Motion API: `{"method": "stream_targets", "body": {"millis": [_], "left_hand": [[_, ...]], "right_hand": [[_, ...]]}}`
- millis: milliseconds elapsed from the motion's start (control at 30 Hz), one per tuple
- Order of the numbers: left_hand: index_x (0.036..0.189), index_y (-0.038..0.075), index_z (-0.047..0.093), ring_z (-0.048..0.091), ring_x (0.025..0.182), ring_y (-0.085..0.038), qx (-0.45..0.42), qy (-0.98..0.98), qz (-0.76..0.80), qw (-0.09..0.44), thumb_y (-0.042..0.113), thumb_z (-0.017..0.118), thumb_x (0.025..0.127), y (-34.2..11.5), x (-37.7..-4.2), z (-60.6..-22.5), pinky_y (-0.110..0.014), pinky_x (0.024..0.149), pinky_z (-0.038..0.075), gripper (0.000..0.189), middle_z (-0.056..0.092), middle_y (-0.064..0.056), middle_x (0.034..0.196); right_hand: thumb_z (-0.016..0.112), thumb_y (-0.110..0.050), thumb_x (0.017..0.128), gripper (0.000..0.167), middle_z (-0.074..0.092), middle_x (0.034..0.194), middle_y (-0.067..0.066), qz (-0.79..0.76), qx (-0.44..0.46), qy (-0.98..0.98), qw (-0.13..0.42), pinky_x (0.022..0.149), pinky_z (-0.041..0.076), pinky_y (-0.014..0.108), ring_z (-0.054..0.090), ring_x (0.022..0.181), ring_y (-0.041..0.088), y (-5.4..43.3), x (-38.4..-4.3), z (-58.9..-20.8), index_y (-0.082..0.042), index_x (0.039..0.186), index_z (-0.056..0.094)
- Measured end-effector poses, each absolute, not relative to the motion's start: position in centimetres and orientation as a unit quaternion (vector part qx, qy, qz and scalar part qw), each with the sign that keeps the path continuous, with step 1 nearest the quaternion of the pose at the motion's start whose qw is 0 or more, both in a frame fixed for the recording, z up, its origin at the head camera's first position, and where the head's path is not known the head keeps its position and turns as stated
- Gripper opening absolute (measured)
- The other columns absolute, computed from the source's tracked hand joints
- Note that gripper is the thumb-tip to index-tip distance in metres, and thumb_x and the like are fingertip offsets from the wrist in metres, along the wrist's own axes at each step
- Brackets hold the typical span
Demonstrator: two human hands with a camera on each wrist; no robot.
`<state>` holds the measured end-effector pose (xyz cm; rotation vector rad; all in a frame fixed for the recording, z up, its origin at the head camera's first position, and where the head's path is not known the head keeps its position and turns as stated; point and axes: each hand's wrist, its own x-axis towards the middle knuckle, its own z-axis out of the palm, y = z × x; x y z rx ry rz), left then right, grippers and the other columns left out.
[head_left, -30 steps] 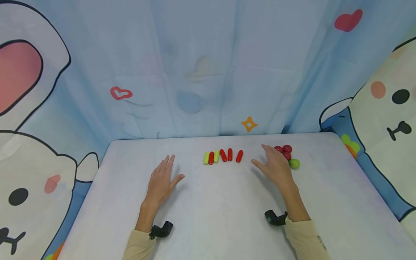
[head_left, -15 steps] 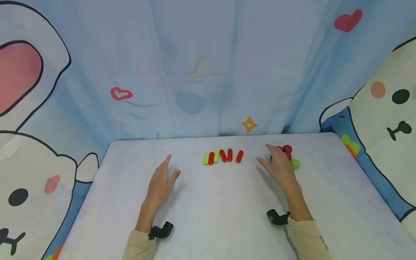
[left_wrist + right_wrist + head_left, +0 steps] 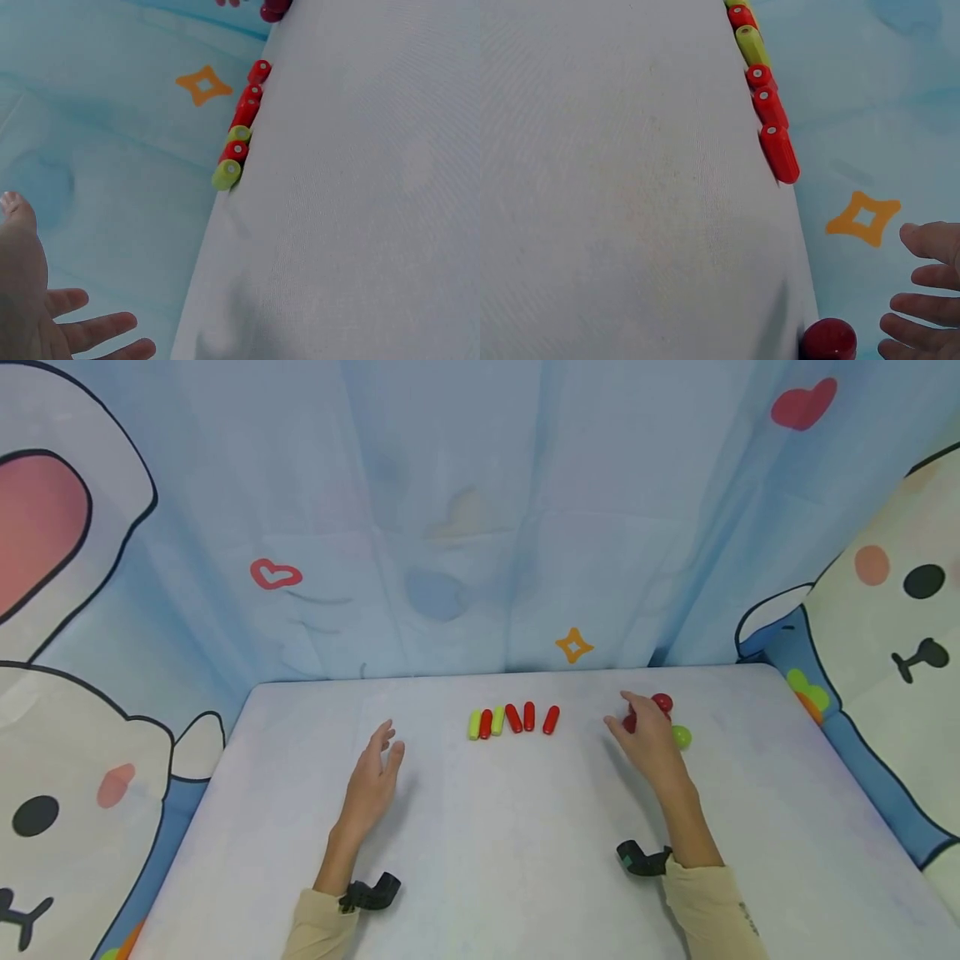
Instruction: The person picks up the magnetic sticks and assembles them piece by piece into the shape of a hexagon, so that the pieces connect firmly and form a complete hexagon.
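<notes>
Over the table's left side, my left hand [image 3: 371, 783] holds nothing, its fingers loosely extended and thumb apart. My right hand [image 3: 651, 745] hovers at a cluster of small balls on the right, partly covering it. A dark red ball [image 3: 630, 723] shows in the gap between thumb and forefinger. Beyond the knuckles lies another red ball [image 3: 662, 702], and a green ball [image 3: 681, 737] sits beside the hand's right edge. In the right wrist view the fingers [image 3: 922, 306] are spread with nothing between them, near a red ball [image 3: 829, 340].
Between the hands, a row of short rounded sticks lies near the table's back: a green stick [image 3: 474, 725] at its left end, a red stick [image 3: 551, 720] at its right end, several others between. A blue patterned curtain [image 3: 450, 527] hangs behind the white table [image 3: 495, 860].
My right hand has shifted right over the balls, uncovering a red one on its thumb side. My left hand has turned, its fingers bending slightly and thumb drawing in. The sticks lie as before.
</notes>
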<state>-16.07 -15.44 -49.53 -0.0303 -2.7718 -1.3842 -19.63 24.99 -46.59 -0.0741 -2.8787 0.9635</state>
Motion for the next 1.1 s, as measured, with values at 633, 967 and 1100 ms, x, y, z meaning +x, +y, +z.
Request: {"method": "stream_targets", "body": {"millis": [633,967,1100], "left_hand": [[0.148,0.015,0.036,0.048,0.133,-0.026,-0.039,-0.865,-0.501,0.003,0.056,0.049,0.095,-15.2,-16.1,-50.2,-0.047,0.103,0.046,0.068,0.042,0.000,0.151],[0.149,0.020,0.034,0.047,0.134,-0.024,-0.037,-0.881,-0.471,-0.004,0.046,0.055,0.096,-14.5,-16.1,-50.6,-0.045,0.104,0.046,0.062,0.041,-0.001,0.151],[0.149,0.018,0.035,0.047,0.134,-0.025,-0.043,-0.889,-0.457,0.005,0.035,0.058,0.097,-14.1,-16.1,-50.8,-0.045,0.102,0.047,0.059,0.041,-0.004,0.151]], "right_hand": [[0.057,-0.014,0.096,0.047,0.048,0.136,0.031,0.304,-0.015,-0.950,0.062,0.105,0.037,0.062,0.044,0.128,0.047,26.5,-20.0,-48.0,0.010,0.135,0.046],[0.059,-0.010,0.094,0.045,0.048,0.138,0.031,0.302,-0.012,-0.951,0.065,0.103,0.038,0.063,0.043,0.128,0.047,26.8,-20.1,-48.3,0.008,0.134,0.048],[0.058,-0.008,0.094,0.045,0.046,0.138,0.031,0.300,-0.015,-0.952,0.059,0.103,0.038,0.064,0.041,0.129,0.048,26.8,-20.2,-48.5,0.008,0.135,0.048]]}}
